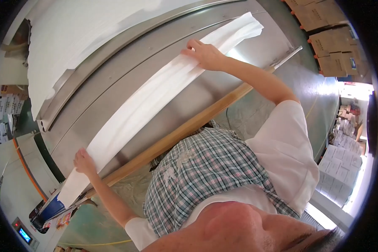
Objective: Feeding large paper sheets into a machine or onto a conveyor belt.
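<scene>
Head view: left hand (85,161) and right hand (206,54), both flat and open, press opposite ends of long white sheet (155,92), spreading it smooth on steel counter (113,71).

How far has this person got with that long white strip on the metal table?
Done: the white strip already lies stretched along the metal table. In hand: the left hand presses near one end, the right hand near the other. Left: the far end beyond the right hand looks wavy, so smoothing seems unfinished.
</scene>
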Demonstrator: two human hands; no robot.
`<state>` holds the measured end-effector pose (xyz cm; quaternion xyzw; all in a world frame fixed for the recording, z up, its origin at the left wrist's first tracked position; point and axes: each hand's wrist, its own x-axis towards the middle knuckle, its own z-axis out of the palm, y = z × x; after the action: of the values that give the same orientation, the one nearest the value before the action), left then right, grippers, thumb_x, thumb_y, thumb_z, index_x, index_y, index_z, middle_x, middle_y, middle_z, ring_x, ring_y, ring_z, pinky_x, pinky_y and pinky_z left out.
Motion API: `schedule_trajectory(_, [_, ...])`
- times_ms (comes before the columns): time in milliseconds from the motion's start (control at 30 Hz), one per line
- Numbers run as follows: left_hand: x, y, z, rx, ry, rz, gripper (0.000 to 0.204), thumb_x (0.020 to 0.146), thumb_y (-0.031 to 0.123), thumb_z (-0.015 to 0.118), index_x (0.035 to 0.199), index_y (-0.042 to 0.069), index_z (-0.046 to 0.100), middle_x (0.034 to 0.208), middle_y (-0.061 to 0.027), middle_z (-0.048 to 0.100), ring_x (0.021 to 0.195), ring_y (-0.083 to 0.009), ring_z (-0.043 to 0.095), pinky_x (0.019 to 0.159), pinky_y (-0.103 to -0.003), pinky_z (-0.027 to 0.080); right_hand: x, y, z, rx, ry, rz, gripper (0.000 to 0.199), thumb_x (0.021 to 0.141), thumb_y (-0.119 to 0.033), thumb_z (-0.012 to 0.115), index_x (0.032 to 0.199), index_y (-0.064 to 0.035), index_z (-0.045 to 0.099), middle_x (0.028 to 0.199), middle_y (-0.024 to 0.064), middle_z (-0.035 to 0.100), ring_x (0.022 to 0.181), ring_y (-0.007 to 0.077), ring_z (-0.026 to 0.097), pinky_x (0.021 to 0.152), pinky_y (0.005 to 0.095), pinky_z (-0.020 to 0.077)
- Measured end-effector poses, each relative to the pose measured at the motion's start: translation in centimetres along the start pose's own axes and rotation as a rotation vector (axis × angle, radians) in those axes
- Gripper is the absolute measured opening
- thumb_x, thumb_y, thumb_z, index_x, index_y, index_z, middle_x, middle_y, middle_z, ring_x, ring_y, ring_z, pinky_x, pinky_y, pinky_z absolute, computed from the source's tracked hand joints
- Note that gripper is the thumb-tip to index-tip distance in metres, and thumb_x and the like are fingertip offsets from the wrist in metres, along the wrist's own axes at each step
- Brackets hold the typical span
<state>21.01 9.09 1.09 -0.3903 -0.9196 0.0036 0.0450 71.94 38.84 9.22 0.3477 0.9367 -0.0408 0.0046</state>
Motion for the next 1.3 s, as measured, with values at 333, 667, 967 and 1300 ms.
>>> schedule_trajectory(333, [-1.2,4.8,-1.5,0.082,-0.128,-0.257,0.051,0.089,0.053,0.026,0.121,0.023,0.05,0.133,-0.0078,0.04,0.126,-0.0373,0.027,0.093,-0.06,0.024,-6.3,21.4,2.3,-0.207,0.333,0.547,0.029,0.071,-0.008,0.054,0.099,-0.014,0.057,0.1,0.0076,0.052,0.084,0.03,0.058,0.068,0.0399,0.05])
schedule_trajectory(667, [-3.3,12.2,-1.6,0.09,-0.159,-0.199,0.051,0.088,0.055,0.025,0.124,0.026,0.047,0.136,-0.0093,0.036,0.128,-0.0377,0.022,0.094,-0.063,0.021,-8.8,36.7,2.1,-0.251,0.659,0.979,0.026,0.081,-0.025,0.057,0.102,-0.0088,0.056,0.1,0.0107,0.058,0.091,0.0272,0.056,0.077,0.0373,0.0456])
schedule_trajectory(967, [-3.9,15.6,-1.7,0.051,-0.168,-0.125,0.053,0.088,0.056,0.024,0.124,0.025,0.047,0.136,-0.0064,0.036,0.129,-0.0357,0.021,0.096,-0.063,0.017,1.8,2.0,-1.0,0.551,0.13,-0.656,0.05,0.067,-0.011,0.064,0.114,-0.0103,0.049,0.111,0.0124,0.047,0.106,0.0295,0.044,0.085,0.0374,0.0429])
schedule_trajectory(1300, [-4.1,16.3,-2.5,0.024,-0.145,-0.156,0.05,0.089,0.054,0.026,0.122,0.025,0.049,0.134,-0.0093,0.038,0.129,-0.0353,0.021,0.097,-0.062,0.015,2.3,3.5,1.6,0.287,0.001,-0.392,0.031,0.07,-0.007,0.056,0.101,-0.0073,0.048,0.098,0.0133,0.047,0.092,0.0288,0.051,0.069,0.0384,0.0487])
